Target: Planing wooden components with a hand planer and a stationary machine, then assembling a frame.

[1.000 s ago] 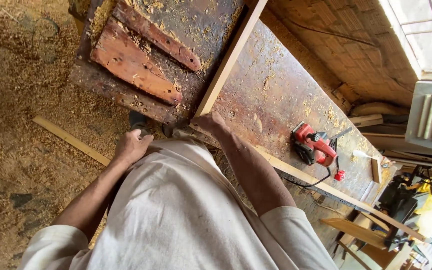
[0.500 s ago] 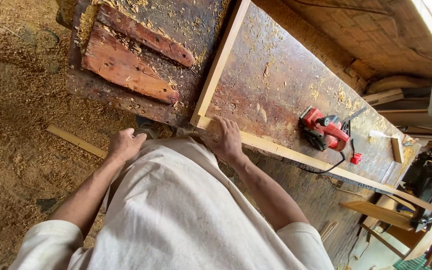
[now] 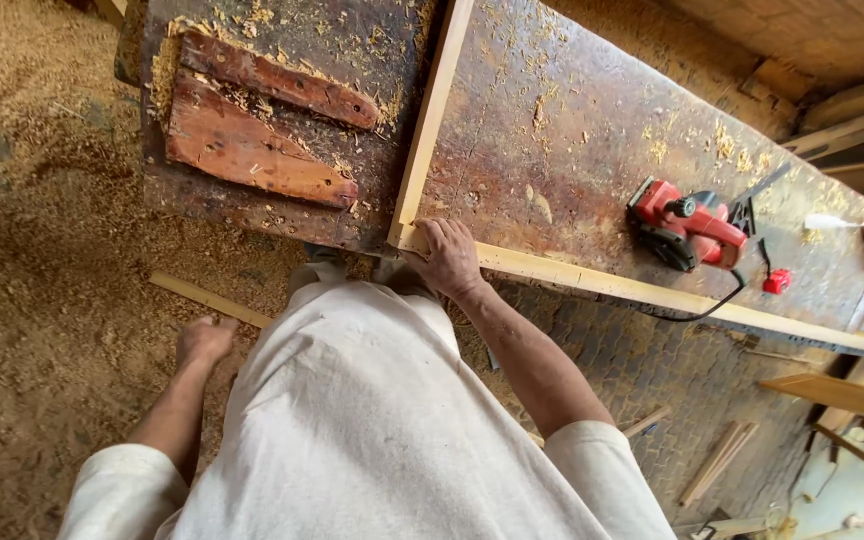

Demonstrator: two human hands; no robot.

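A pale wooden frame lies on the dark workbench [image 3: 572, 140]: one long slat [image 3: 652, 292] runs along the bench's near edge and a second slat [image 3: 432, 110] crosses the top, the two meeting at a corner. My right hand [image 3: 444, 255] presses down on that corner joint, fingers spread over the wood. My left hand [image 3: 204, 340] hangs off the bench beside my body, loosely curled and blurred, holding nothing I can see. My white shirt fills the lower middle of the view.
A red electric planer [image 3: 687, 228] with a black cord sits on the bench to the right. Two reddish boards [image 3: 252, 150] lie on the bench's left end. Sawdust covers the floor; a loose slat [image 3: 207, 298] lies there. Wood offcuts [image 3: 717, 462] lie at lower right.
My left hand has dropped away from the bench edge and down to my side. My right hand has stayed on the frame's corner. The view has tilted further down over the bench.
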